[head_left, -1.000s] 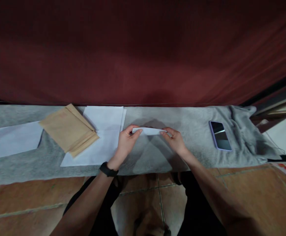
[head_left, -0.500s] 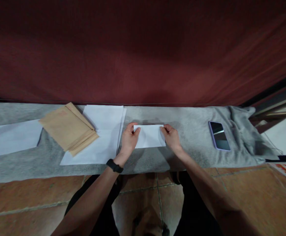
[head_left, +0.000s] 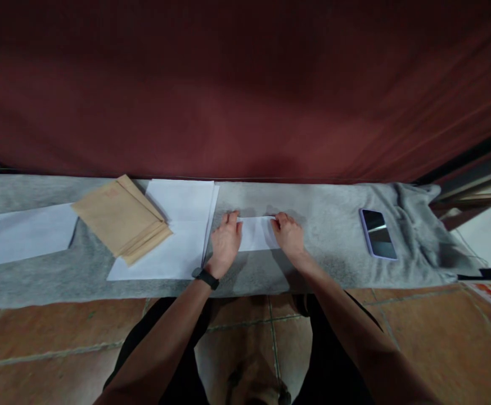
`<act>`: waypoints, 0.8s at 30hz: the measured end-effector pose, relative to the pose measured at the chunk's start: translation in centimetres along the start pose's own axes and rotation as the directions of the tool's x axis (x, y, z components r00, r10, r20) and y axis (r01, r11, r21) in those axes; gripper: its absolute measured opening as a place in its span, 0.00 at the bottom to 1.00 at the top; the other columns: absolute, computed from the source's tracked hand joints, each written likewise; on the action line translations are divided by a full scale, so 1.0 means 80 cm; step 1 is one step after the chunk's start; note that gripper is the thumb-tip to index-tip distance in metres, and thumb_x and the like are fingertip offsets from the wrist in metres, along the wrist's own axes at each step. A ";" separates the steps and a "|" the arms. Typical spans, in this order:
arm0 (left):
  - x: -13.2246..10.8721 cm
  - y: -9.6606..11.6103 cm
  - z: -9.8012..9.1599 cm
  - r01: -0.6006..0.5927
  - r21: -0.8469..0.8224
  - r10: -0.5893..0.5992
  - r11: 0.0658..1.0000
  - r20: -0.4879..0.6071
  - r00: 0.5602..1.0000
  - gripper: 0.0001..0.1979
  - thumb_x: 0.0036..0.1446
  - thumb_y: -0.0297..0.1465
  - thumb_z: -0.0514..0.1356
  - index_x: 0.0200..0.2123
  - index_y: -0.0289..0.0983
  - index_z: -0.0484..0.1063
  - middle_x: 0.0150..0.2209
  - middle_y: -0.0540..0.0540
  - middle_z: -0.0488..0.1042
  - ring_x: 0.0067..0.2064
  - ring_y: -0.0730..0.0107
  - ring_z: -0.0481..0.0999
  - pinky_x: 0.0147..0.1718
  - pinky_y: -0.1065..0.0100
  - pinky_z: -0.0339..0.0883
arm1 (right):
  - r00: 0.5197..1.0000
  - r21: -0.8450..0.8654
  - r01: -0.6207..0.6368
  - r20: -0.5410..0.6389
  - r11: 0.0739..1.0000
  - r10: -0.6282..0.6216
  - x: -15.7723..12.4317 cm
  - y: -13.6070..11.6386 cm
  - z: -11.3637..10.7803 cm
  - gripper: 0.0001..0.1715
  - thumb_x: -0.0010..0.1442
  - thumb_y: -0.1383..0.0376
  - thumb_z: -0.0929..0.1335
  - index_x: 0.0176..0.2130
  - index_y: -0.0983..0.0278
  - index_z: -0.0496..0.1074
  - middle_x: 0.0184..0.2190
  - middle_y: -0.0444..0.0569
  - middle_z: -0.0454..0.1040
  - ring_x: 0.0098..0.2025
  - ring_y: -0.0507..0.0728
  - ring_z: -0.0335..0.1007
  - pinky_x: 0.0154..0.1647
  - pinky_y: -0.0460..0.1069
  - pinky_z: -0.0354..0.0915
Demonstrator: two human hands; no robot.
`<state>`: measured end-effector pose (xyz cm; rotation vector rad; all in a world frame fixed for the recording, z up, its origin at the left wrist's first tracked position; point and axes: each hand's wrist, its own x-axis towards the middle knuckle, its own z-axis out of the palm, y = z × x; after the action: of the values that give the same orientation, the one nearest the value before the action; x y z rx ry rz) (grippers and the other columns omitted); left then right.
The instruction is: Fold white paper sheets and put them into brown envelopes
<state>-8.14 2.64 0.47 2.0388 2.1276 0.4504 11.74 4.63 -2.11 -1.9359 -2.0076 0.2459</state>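
A small folded sheet of white paper (head_left: 256,233) lies on the grey cloth in front of me, its long side running left to right. My left hand (head_left: 226,241) covers its left end, fingers curled at the far corner with the thumb beside them. At the right end my right hand (head_left: 289,234) is closed over the other far corner in the same way. Both hands hide the paper's short edges. Left of my left hand is a stack of white paper sheets (head_left: 181,247), and brown envelopes (head_left: 118,216) rest partly on it.
Grey cloth (head_left: 329,225) covers the long narrow surface. A phone with a purple edge (head_left: 378,234) lies to the right. Another white paper (head_left: 26,233) is at the far left. Behind the surface hangs a dark red cloth (head_left: 245,129). Tiled floor (head_left: 55,332) shows below.
The folded paper, raised and tilted toward me before, now lies flatter on the cloth. My hands have turned palm-down over its ends, covering more of it.
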 end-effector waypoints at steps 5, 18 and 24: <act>0.000 0.000 -0.005 -0.085 0.083 0.090 0.993 -0.054 0.995 0.21 0.71 0.32 0.51 0.63 0.35 0.69 0.60 0.33 0.73 0.53 0.47 0.79 0.51 0.52 0.74 | 0.994 0.046 0.031 -0.109 0.998 -0.025 -0.001 0.001 -0.002 0.18 0.73 0.61 0.61 0.53 0.64 0.74 0.45 0.59 0.78 0.49 0.66 0.74 0.54 0.59 0.68; -0.068 0.023 0.054 -0.396 0.040 0.391 0.917 0.103 0.915 0.35 0.68 0.30 0.50 0.75 0.29 0.47 0.75 0.30 0.52 0.77 0.47 0.44 0.73 0.40 0.47 | 0.894 0.305 0.370 0.139 0.878 -0.425 -0.063 -0.050 0.009 0.36 0.77 0.54 0.50 0.76 0.65 0.48 0.76 0.54 0.54 0.78 0.56 0.45 0.78 0.59 0.48; -0.067 0.017 0.046 -0.376 0.073 0.367 0.924 0.110 0.924 0.34 0.68 0.27 0.46 0.75 0.23 0.45 0.76 0.28 0.48 0.78 0.49 0.42 0.74 0.45 0.46 | 0.908 0.149 0.361 0.168 0.920 -0.384 -0.071 -0.044 0.008 0.38 0.77 0.53 0.50 0.75 0.71 0.50 0.76 0.59 0.51 0.78 0.59 0.42 0.79 0.60 0.44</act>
<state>-5.37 -2.25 -3.04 2.4741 1.7366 0.2976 8.30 -1.12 -2.17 -1.4668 -2.3834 0.4550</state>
